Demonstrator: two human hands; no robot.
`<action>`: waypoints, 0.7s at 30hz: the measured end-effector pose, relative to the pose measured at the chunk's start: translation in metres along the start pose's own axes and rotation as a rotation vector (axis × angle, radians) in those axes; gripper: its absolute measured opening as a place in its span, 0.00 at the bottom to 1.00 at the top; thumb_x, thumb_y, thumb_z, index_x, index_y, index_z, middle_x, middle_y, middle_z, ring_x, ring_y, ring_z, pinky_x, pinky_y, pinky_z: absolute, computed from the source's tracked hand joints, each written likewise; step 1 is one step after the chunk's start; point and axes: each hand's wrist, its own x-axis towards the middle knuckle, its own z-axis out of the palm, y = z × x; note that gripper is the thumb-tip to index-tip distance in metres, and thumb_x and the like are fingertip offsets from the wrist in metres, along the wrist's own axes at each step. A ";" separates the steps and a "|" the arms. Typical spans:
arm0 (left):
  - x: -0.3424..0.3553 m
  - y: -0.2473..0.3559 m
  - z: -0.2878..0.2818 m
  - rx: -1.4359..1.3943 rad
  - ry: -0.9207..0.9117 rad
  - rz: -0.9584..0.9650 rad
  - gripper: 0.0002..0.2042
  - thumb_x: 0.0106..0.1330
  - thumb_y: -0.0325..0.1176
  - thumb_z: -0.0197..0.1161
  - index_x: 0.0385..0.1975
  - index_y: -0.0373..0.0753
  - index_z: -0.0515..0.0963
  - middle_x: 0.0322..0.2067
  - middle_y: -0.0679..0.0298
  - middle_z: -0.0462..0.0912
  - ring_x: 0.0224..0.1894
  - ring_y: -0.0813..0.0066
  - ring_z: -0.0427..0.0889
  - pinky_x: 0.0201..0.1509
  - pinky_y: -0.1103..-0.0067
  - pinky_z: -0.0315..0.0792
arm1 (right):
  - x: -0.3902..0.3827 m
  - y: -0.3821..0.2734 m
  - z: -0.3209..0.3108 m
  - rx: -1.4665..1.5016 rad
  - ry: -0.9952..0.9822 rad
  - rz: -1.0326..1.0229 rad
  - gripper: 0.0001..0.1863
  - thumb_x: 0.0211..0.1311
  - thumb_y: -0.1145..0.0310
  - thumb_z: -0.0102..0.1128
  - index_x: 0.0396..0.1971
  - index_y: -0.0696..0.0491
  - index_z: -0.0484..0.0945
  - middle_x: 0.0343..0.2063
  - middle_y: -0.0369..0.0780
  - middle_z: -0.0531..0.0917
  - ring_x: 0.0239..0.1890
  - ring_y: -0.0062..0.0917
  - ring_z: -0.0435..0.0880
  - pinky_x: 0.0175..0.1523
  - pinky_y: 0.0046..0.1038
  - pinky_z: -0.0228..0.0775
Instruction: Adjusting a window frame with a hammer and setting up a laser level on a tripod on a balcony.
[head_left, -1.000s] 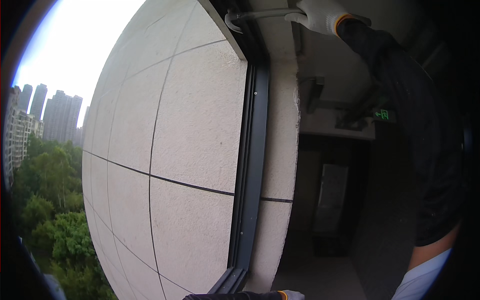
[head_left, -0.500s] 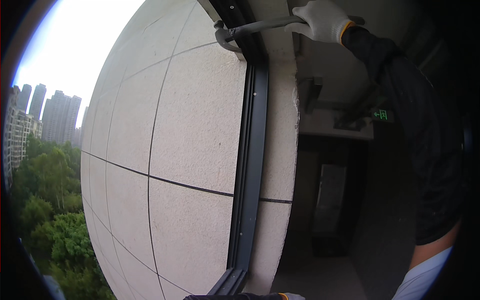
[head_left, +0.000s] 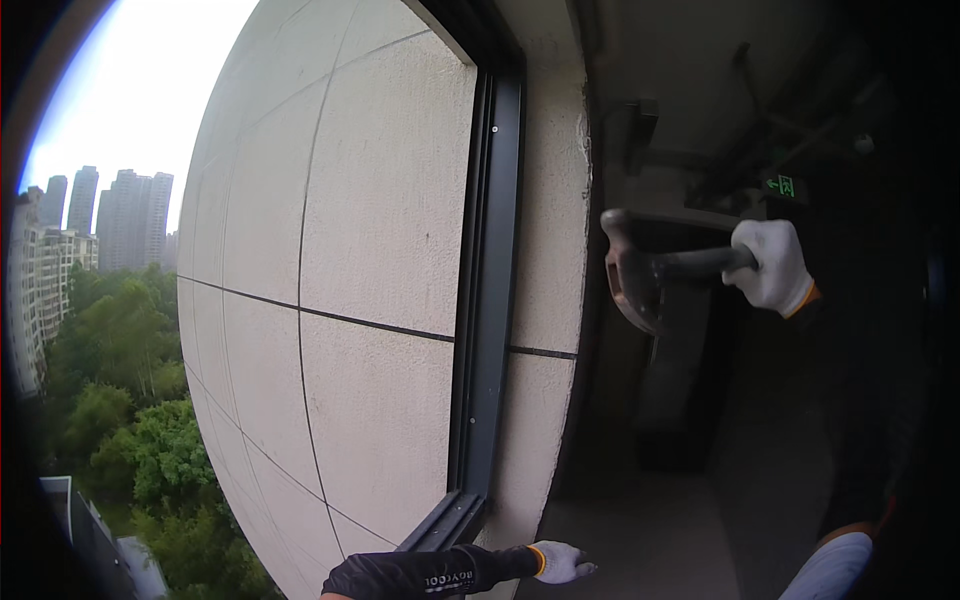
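Note:
A claw hammer (head_left: 632, 280) is in my right hand (head_left: 772, 266), which wears a white glove with an orange cuff. My fingers are wrapped round its dark handle, and its worn, rusty-looking head hangs in the air to the right of the wall edge. The dark window frame (head_left: 490, 250) runs upright to the left of the hammer, apart from it. Low in the picture, my left hand (head_left: 562, 562), gloved the same way, reaches across the bottom of the frame beside the wall's inner edge. Its fingers look stretched out with nothing in them; whether they touch the wall I cannot tell.
Pale wall panels (head_left: 380, 230) with dark joints extend outside the frame. Beyond them, trees (head_left: 150, 420) and tall buildings (head_left: 130, 220) lie far below and away. Indoors, to the right, it is dark, with a green lit sign (head_left: 781, 187) near the ceiling.
My right hand has brought the hammer down and right, away from the upper frame. My view has shifted lower, and more of my left hand and sleeve shows.

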 end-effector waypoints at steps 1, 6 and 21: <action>-0.005 -0.018 0.005 -0.039 0.096 -0.018 0.27 0.75 0.55 0.48 0.62 0.44 0.77 0.52 0.49 0.84 0.56 0.48 0.81 0.62 0.62 0.74 | -0.044 -0.006 0.032 0.152 -0.022 0.120 0.13 0.42 0.67 0.72 0.18 0.53 0.73 0.14 0.41 0.76 0.15 0.35 0.78 0.19 0.32 0.65; 0.004 -0.049 0.039 0.030 -0.005 -0.208 0.23 0.75 0.52 0.50 0.56 0.43 0.79 0.49 0.49 0.85 0.54 0.47 0.82 0.58 0.60 0.75 | -0.392 -0.134 0.090 0.400 -0.198 0.752 0.28 0.64 0.40 0.60 0.26 0.53 0.74 0.13 0.42 0.74 0.17 0.45 0.77 0.25 0.41 0.65; -0.137 0.259 0.576 -0.975 0.450 -1.889 0.24 0.75 0.49 0.46 0.52 0.38 0.83 0.53 0.48 0.83 0.57 0.46 0.81 0.63 0.61 0.73 | -0.832 -0.498 0.141 1.143 -2.082 0.804 0.28 0.69 0.49 0.55 0.56 0.56 0.77 0.35 0.50 0.88 0.39 0.44 0.85 0.44 0.44 0.76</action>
